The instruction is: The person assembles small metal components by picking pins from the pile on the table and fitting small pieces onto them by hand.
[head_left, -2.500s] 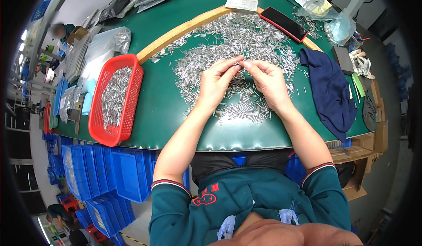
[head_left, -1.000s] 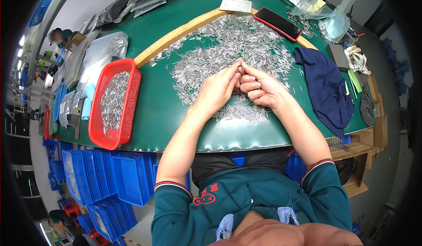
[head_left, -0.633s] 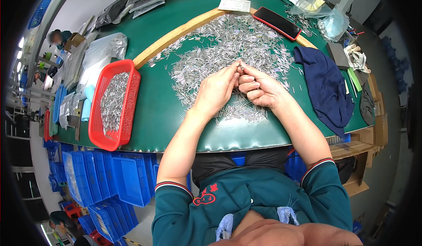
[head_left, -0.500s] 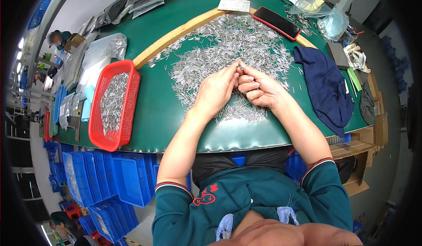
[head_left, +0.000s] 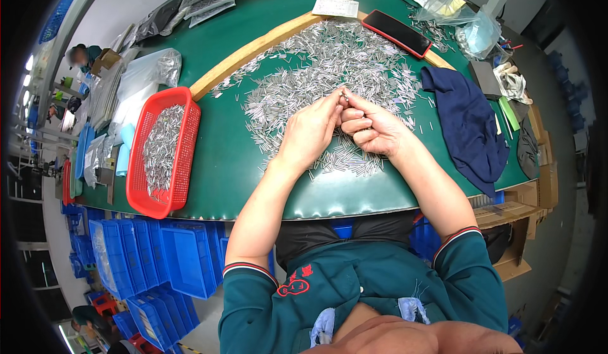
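Observation:
My left hand (head_left: 308, 130) and my right hand (head_left: 373, 126) meet fingertip to fingertip over a broad heap of small metal pins (head_left: 285, 83). Both are closed in a pinch. A small metallic bit shows between the fingertips, most likely one or more of the pins, though the fingers hide most of it. The right hand's other fingers are curled in toward the palm. Left of the heap stands a red perforated plastic basket (head_left: 192, 135) holding many more such pins.
A wooden strip (head_left: 253, 51) bounds the heap at the back, with a red-edged phone (head_left: 398, 33) and paper slips (head_left: 335, 6) on it. A dark blue cloth (head_left: 465, 126) lies right. Plastic bags (head_left: 142, 75) are at left; blue bins (head_left: 190, 259) stand below the green table (head_left: 221, 183).
Both hands stay pinched together in almost the same place. The whole view has shifted very slightly; nothing else has visibly moved.

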A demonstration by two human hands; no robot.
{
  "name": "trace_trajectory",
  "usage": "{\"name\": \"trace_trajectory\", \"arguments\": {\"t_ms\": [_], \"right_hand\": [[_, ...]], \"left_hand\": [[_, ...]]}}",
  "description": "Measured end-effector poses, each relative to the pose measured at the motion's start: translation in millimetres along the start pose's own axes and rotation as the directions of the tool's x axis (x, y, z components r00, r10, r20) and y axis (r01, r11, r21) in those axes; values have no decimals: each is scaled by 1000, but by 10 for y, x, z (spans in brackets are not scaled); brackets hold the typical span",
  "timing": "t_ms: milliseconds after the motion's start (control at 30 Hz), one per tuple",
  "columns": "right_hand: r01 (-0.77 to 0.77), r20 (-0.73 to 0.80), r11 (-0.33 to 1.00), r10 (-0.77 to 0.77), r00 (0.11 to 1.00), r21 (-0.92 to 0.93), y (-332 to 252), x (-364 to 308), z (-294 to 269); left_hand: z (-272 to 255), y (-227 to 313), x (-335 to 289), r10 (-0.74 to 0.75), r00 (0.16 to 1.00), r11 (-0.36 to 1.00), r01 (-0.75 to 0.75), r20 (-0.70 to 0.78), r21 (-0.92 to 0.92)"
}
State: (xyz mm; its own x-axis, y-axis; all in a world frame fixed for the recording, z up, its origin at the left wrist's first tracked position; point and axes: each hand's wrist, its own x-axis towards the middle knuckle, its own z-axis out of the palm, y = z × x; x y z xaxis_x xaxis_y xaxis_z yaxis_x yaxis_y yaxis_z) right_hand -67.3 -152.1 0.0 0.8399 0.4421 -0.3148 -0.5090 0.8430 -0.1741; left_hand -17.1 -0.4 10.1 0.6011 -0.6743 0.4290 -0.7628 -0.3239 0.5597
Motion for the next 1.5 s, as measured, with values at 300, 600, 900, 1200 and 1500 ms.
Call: {"name": "trace_trajectory", "arguments": {"t_ms": [300, 600, 900, 1200, 1500], "right_hand": [[12, -14, 1000, -12, 1000, -14, 0, 3, -4], [36, -3, 997, -37, 999, -65, 6, -10, 6], [217, -63, 913, -253, 965, -345, 59, -41, 151], [242, -161, 911, -308, 938, -333, 87, -47, 185], [238, -25, 954, -247, 969, -183, 40, -24, 113]], "left_hand": [[3, -2, 8, 15, 1000, 1000, -15, -15, 5], [25, -11, -1, 27, 999, 1000, -27, -32, 1], [-25, 3, 19, 123, 990, 991, -118, -74, 63], [-21, 14, 29, 108, 994, 991, -109, -10, -73], [-34, 86, 13, -172, 984, 866, 169, 37, -470]]}}
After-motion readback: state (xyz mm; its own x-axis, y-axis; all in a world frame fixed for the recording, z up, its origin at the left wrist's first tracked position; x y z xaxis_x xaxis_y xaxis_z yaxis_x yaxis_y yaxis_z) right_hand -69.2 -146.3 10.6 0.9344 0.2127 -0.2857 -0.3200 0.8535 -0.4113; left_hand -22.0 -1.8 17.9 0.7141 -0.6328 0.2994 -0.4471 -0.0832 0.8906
